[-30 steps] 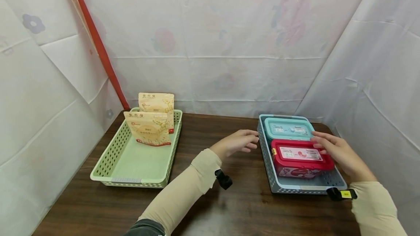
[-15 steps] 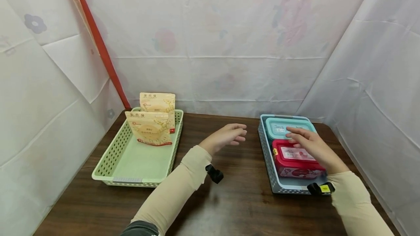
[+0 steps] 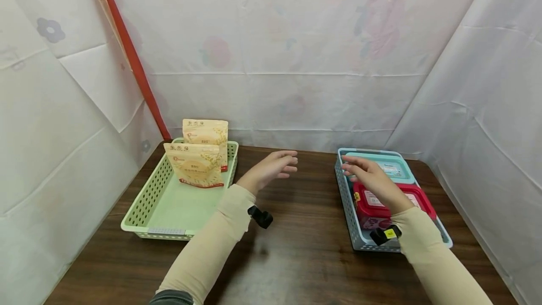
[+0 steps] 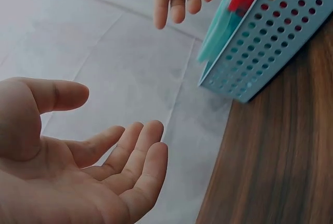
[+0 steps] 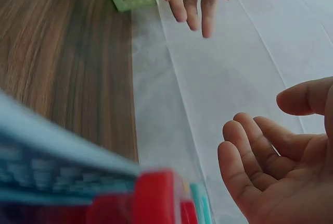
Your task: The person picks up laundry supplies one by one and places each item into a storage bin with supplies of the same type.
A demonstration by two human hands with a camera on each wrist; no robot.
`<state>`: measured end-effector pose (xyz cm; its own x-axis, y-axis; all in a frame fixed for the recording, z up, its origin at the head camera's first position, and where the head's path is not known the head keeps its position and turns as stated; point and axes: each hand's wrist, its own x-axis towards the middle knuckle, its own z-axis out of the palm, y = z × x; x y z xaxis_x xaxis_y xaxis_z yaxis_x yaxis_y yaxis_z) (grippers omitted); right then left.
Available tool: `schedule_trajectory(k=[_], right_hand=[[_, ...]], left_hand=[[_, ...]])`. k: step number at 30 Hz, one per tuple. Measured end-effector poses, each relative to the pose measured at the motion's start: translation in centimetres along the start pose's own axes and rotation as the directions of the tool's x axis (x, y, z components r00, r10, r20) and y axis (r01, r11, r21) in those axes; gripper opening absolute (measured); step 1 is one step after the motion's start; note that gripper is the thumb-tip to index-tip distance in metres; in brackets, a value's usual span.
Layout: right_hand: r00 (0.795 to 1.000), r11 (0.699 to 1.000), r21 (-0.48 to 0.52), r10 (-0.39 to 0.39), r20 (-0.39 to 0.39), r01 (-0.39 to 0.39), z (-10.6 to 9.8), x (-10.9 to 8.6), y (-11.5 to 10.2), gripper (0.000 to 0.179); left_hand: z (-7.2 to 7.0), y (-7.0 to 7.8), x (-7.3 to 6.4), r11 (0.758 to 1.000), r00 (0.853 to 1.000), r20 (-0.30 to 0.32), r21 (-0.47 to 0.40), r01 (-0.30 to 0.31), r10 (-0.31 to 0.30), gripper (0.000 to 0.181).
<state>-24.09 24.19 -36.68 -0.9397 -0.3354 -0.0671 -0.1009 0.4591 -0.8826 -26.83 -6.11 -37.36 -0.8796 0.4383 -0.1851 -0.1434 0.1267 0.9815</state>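
Observation:
My left hand (image 3: 271, 169) hovers over the middle of the table, just right of the green basket (image 3: 167, 231). Its fingers are relaxed and hold nothing, as the left wrist view also shows. My right hand (image 3: 372, 178) is above the blue basket (image 3: 348, 211), fingers loosely bent and apart from the thumb, with nothing in them. Inside that basket a red lidded box (image 3: 419, 197) lies in front of a teal lidded box (image 3: 400, 166); the hand and wrist partly cover both. Two beige pouches stand at the green basket's back, one pouch (image 3: 195, 166) in front of the other (image 3: 207, 131).
The dark wooden table (image 3: 305, 258) carries both baskets, green on the left and blue on the right. White patterned sheeting (image 3: 271, 60) hangs behind and at both sides. A red strip (image 3: 131, 55) runs down the back left corner.
Both hands have moved left. The left hand has drawn away from the blue basket toward the green one; the right hand has come off the red box's right end to over the basket's left part.

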Motion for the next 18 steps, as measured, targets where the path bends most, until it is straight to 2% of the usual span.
schedule_trajectory(k=[8,18], right_hand=[[0.999,0.998,0.038,-0.051,0.018,0.051,2.0,1.7,-0.7,0.052],[0.997,0.996,0.061,-0.071,0.030,0.069,3.7,2.8,-1.1,0.048]], left_hand=[[-2.4,-0.2,-1.0,0.999,0.999,-0.043,-0.034,-0.008,0.006,0.049],[-3.6,-0.4,-1.6,1.000,0.998,-0.067,-0.021,-0.022,0.020,0.050]])
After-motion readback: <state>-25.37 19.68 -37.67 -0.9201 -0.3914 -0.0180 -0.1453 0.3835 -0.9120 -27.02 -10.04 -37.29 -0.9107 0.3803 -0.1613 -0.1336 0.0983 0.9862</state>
